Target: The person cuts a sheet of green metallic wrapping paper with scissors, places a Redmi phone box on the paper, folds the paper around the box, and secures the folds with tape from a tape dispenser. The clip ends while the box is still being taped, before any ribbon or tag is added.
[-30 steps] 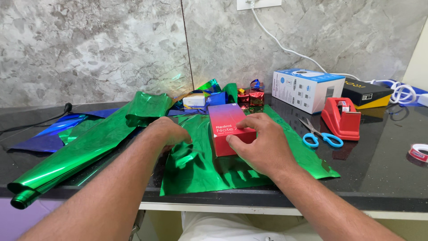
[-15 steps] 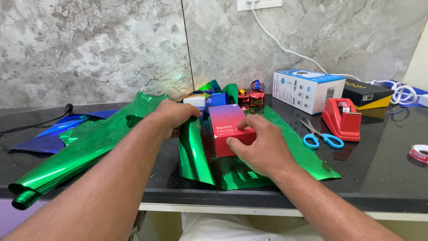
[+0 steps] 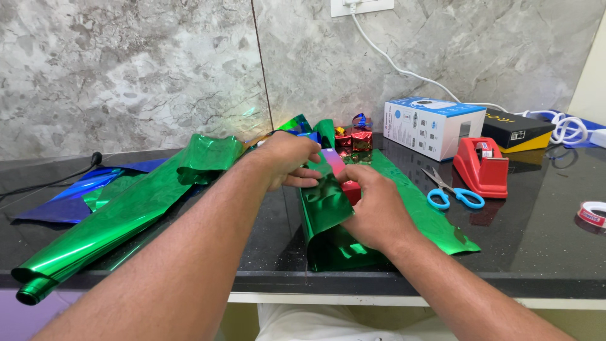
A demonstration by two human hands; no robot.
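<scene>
— Two hands meet on the red box [image 3: 349, 183], which lies mid-counter, long axis running twelve to six, half under green foil [image 3: 328, 208].
— We pinch the foil flap with our left hand [image 3: 287, 161] at ten o'clock; our right hand [image 3: 375, 211], nearer, presses the box from four o'clock. Scissors [image 3: 451, 189] wait at three.

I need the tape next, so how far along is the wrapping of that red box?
Done: green foil sheet lies under the red box, its left flap folded over it. In hand: left hand holds the flap, right hand steadies the box. Left: right flap and ends open; tape dispenser untouched.
</scene>
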